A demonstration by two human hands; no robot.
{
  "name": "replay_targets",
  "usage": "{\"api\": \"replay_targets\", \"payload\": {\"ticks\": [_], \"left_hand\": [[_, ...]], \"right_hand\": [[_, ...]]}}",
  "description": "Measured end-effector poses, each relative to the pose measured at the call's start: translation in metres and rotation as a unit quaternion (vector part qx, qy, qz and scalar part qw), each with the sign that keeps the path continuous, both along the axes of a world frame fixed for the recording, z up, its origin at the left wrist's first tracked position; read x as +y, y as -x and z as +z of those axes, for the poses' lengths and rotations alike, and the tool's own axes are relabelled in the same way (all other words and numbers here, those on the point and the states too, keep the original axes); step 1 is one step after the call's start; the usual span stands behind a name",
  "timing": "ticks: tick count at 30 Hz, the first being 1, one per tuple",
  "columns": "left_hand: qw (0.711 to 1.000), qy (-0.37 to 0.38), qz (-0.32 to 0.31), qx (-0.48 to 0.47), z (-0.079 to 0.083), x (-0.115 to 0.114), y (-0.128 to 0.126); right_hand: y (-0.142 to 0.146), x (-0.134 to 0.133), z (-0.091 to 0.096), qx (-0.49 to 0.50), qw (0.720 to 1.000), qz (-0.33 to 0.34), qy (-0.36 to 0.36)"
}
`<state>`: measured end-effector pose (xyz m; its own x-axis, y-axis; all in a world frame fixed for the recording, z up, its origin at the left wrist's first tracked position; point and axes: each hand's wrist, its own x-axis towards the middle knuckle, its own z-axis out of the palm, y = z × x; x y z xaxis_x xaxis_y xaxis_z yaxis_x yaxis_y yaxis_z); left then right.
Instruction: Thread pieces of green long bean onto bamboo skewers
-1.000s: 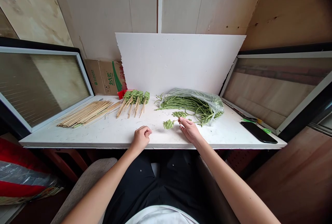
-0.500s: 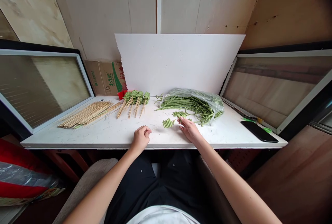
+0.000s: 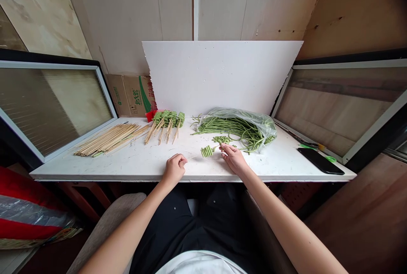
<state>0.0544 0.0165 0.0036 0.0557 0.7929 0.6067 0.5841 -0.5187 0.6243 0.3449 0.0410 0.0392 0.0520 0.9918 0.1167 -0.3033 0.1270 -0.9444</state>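
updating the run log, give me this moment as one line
left hand: gripping skewer; right hand: holding green bean; green bean: folded, on skewer; bagged beans: behind right hand

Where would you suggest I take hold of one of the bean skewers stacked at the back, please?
I would pinch a bare stick low down, coming from the front, the seated person's side. The sticks slope toward the white table's near edge, while the threaded beans crowd together at the far end, so the stick ends look easier to reach.
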Motion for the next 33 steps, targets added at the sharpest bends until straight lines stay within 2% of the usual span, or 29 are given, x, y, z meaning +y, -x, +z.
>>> {"api": "replay_targets", "payload": {"ticks": [14, 33], "left_hand": [[1.0, -0.014, -0.002, 0.003, -0.0011, 0.0005, -0.0002], [1.0, -0.012, -0.003, -0.003, 0.0011, -0.0006, -0.0005]], "right_hand": [[0.0047, -0.0005, 0.0015, -0.008, 1.0, -0.03, 0.003], [0.0046, 0.0, -0.0005, -0.034, 0.999, -0.037, -0.012]]}}
